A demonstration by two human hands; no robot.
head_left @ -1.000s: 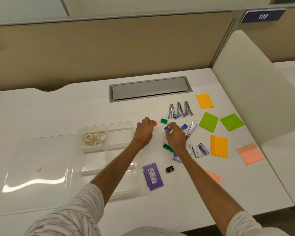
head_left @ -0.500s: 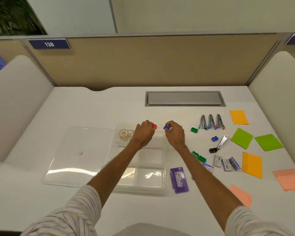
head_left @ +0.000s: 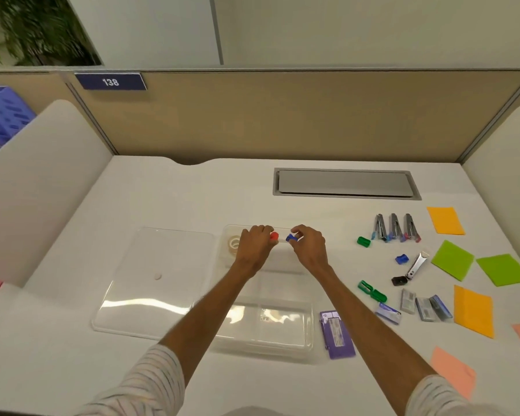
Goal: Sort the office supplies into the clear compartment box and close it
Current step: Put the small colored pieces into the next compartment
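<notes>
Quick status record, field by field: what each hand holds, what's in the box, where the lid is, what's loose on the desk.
clear box: open, tape rolls in its far-left compartment
left hand: pinches a small red piece above the box's far end
right hand: pinches a small blue piece next to it
lid: flat on the desk, left of the box
loose, right of box: small plastic pieces, three metal tools, staple boxes, purple case, sticky notes
</notes>
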